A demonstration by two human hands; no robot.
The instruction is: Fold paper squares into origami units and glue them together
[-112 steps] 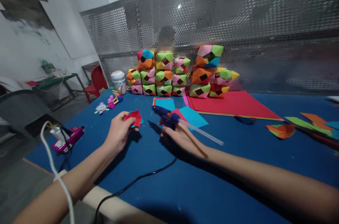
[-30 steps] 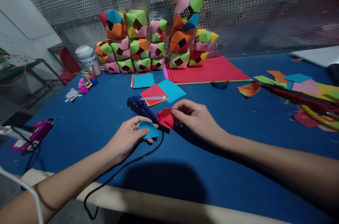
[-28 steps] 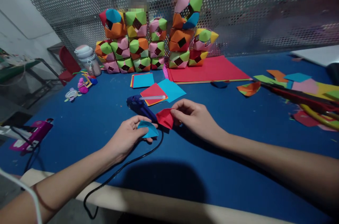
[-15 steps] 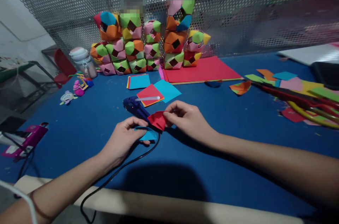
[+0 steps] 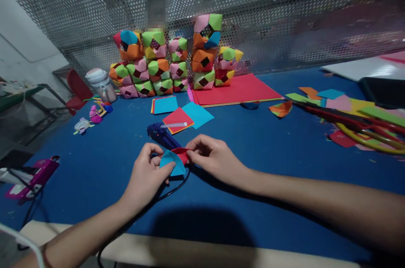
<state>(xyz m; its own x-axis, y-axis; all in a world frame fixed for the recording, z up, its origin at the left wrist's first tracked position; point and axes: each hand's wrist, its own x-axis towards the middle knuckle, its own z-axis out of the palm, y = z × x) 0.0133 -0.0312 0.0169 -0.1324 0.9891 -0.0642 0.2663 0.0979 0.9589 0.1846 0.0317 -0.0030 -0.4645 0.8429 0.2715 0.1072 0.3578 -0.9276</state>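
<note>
In my left hand [image 5: 147, 175] I pinch a folded blue paper piece [image 5: 172, 163], thumb across its front. My right hand [image 5: 213, 156] grips a folded red paper piece [image 5: 182, 155] by its right side. The two pieces overlap, the blue one in front of the red; whether they are joined I cannot tell. Just beyond them lies a dark blue glue gun [image 5: 161, 135] with a clear glue stick [image 5: 174, 125] poking out of it. Its black cord [image 5: 174, 190] runs beneath my left hand toward the front edge.
Behind stand stacked multicoloured paper shapes [image 5: 158, 69]. Red sheets [image 5: 237, 90] and small square papers [image 5: 198, 115] lie before them. Scissors with yellow-and-red handles [image 5: 357, 135] rest among paper scraps at right. A purple power strip [image 5: 33, 179] and small toys [image 5: 95, 114] are at left.
The red and blue pieces have come together from slightly apart. My left hand has turned the blue piece up so its face shows. The view has tilted up a little.
</note>
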